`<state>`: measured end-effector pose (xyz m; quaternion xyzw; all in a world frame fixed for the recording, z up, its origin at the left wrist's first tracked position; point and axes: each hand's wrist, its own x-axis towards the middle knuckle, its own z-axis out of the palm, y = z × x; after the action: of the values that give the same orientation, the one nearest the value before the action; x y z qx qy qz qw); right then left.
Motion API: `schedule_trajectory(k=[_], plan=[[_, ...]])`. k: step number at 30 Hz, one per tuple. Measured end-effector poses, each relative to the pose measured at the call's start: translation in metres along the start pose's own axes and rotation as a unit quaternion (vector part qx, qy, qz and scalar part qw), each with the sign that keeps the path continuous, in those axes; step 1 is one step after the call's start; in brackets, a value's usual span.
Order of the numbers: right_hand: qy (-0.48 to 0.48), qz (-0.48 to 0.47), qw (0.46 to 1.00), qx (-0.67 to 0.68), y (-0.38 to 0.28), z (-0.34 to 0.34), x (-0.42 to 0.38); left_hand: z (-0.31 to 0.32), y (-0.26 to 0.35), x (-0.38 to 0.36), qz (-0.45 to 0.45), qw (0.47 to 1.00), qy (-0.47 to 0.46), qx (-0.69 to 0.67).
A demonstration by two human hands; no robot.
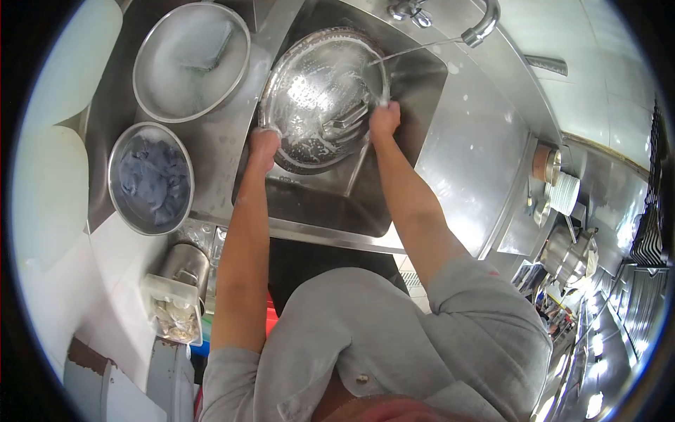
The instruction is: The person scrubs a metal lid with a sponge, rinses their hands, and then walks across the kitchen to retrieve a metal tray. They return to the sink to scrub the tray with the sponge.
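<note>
Behind a steel desk (471, 155), into which a sink (316, 207) is set, a pale tiled wall (612, 63) is seen toward 2 o'clock. At 12 o'clock from the person, a round metal pan (316, 98) is held at the sink, with suds (309, 148) smeared over its shiny surface. Its rim is gripped at 8 o'clock by the left hand (264, 146) and between 3 and 4 by the right hand (385, 119), the fingers of both curled in on the edge (how tightly cannot be told, as they are partly hidden). From the tap (482, 32) at 2 o'clock, a water stream (415, 50) is sent onto the pan near its rim. A slip could be caused by the soapy, wet edge, and the desk could be splashed if the pan were tilted into the flow. Between 9 and 10 o'clock of the pan, a wide bowl (136, 67) is filled with cloudy liquid (165, 49), where a greenish pad (213, 50) is partly sunk. At 8 o'clock, a smaller bowl (151, 226) is occupied by grey-blue cloth (155, 179). Further off, at 7, a plastic tub (169, 285) is placed beside a metal pot (188, 261); its contents cannot be identified.
</note>
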<state>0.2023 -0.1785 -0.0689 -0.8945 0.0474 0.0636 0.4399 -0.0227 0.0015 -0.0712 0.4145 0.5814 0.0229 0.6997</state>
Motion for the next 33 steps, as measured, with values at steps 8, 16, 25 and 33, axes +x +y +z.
schedule_trajectory(k=[8,16,25,33], plan=[[-0.059,0.011,0.997,-0.055,-0.016,-0.001,0.033,0.002,0.011,-0.009,0.000,1.000,0.007,0.031],[-0.211,-0.571,0.791,-0.055,-0.134,0.029,-0.080,-0.002,-0.011,0.011,0.046,0.997,-0.027,0.055],[-0.051,-0.190,0.960,-0.201,-0.065,0.023,0.074,0.007,0.012,-0.016,-0.003,1.000,0.017,0.010],[-0.201,-0.646,0.731,-0.092,-0.146,0.037,-0.128,0.005,0.004,-0.005,0.006,0.998,0.026,0.056]])
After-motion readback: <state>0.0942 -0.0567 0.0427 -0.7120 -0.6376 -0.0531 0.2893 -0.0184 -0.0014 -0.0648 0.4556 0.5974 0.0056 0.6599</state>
